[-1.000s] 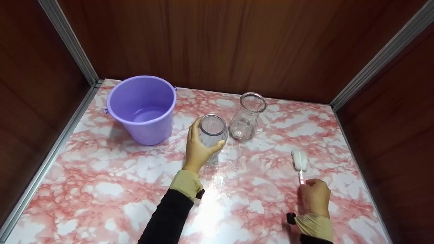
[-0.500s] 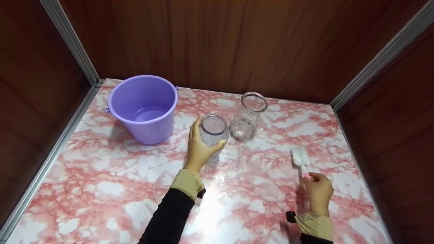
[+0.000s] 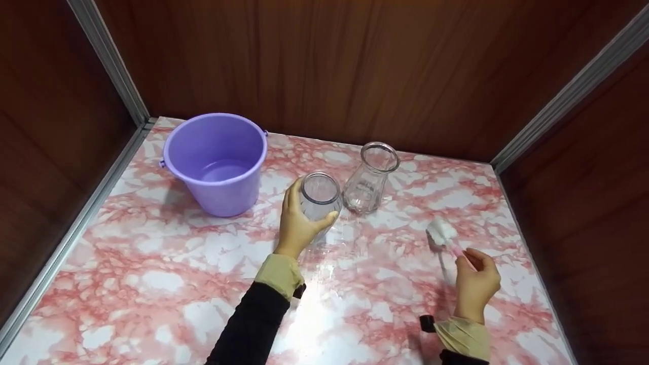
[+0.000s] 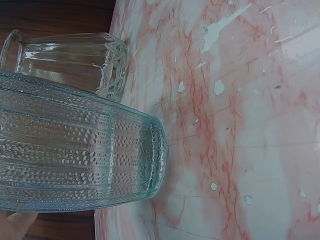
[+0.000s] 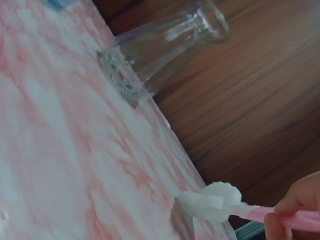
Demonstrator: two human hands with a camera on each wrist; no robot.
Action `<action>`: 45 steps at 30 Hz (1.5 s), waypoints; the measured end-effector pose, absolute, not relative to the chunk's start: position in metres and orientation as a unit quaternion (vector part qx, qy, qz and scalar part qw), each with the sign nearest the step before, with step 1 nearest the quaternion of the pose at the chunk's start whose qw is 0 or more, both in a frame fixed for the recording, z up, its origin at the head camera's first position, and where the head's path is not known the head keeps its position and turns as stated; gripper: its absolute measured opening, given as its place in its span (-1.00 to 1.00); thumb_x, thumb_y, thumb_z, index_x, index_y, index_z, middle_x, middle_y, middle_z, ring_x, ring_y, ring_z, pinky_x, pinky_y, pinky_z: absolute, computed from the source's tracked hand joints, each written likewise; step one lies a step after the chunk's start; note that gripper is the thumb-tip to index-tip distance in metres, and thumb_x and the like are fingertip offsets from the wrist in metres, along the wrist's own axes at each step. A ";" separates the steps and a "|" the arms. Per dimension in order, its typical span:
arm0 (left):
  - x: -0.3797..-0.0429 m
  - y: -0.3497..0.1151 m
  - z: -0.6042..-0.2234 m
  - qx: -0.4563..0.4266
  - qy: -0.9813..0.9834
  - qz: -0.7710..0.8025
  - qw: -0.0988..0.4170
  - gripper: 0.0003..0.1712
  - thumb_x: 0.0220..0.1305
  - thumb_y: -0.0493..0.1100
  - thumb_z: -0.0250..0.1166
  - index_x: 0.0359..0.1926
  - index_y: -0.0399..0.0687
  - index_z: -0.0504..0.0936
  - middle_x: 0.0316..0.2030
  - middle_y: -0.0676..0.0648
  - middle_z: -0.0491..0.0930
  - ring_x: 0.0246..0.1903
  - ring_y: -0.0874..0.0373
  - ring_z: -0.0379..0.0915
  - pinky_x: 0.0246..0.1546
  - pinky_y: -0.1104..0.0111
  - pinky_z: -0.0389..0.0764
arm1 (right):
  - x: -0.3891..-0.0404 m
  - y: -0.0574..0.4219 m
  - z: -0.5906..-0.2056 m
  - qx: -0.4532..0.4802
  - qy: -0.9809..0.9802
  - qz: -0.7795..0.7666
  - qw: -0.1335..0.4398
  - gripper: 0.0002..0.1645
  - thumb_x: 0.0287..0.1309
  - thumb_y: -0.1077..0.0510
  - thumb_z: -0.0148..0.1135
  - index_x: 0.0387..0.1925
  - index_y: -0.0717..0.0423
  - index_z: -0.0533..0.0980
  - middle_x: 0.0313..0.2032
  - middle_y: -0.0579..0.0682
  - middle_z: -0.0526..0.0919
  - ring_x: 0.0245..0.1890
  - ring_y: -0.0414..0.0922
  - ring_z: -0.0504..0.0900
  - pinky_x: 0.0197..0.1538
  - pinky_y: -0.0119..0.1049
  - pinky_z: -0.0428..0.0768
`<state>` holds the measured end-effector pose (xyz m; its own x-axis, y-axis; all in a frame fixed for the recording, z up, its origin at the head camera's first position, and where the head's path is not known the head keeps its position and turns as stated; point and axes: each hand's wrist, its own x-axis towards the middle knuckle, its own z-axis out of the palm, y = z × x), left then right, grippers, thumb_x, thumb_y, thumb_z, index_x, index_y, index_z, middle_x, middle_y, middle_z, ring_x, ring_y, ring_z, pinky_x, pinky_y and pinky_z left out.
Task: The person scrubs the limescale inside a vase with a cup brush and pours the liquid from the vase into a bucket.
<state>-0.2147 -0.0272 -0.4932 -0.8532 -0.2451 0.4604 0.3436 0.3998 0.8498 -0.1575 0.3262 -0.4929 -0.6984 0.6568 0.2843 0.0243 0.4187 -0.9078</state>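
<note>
My left hand (image 3: 298,223) grips a glass vase (image 3: 320,203) around its side, thumb at the front and fingers on the far left. Its mouth faces up, and in the left wrist view the textured glass (image 4: 90,145) shows raised dots and ribs. My right hand (image 3: 476,281) pinches the pink handle (image 5: 260,214) of a bottle brush. The brush's white sponge head (image 3: 442,231) points away to the upper left, low over the table. A second clear vase (image 3: 366,185), flared at the rim, stands upright just right of the held one.
A purple bucket (image 3: 228,197) stands at the back left, with a little bare bottom showing inside. Dark wood panels (image 3: 324,71) with grey metal corner strips (image 3: 568,86) wall in the red and white marbled table (image 3: 167,284).
My right hand has lifted the brush up from the table and moved slightly forward, tilting its sponge head to the left. My left hand and the vase have stayed almost still.
</note>
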 end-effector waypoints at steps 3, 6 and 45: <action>-0.215 -0.027 -0.493 -0.031 -0.792 -0.547 0.269 0.23 -0.27 0.19 0.57 0.40 -0.09 0.17 0.29 -0.12 0.29 0.27 0.04 0.20 0.30 0.13 0.27 | -0.161 0.319 -0.493 -0.195 -0.762 0.512 0.346 -0.80 0.05 0.39 0.31 -0.22 0.32 0.65 -0.37 -0.05 0.71 -0.39 -0.39 0.60 -0.30 -0.63 0.56; -0.215 -0.027 -0.492 -0.027 -0.795 -0.545 0.265 0.23 -0.26 0.20 0.57 0.41 -0.08 0.17 0.30 -0.11 0.28 0.28 0.05 0.19 0.32 0.13 0.24 | -0.163 0.309 -0.488 -0.164 -0.734 0.543 0.373 -0.82 0.07 0.39 0.31 -0.24 0.37 0.67 -0.38 0.06 0.71 -0.40 -0.31 0.61 -0.29 -0.59 0.59; -0.214 -0.025 -0.494 -0.019 -0.797 -0.539 0.271 0.20 -0.25 0.21 0.56 0.40 -0.04 0.18 0.29 -0.09 0.29 0.27 0.07 0.19 0.31 0.16 0.26 | -0.226 0.221 -0.392 0.019 -0.340 0.901 0.268 -0.35 0.51 0.03 -0.24 -0.76 0.05 -0.05 -0.79 -0.11 -0.11 -0.83 -0.26 -0.17 -0.74 -0.41 -0.21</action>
<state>-0.2138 -0.0253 -0.4943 -0.8521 -0.2618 0.4531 0.3234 0.4173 0.8493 -0.2261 0.2210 -0.3921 -0.8551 0.4710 0.2167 -0.4968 -0.6248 -0.6024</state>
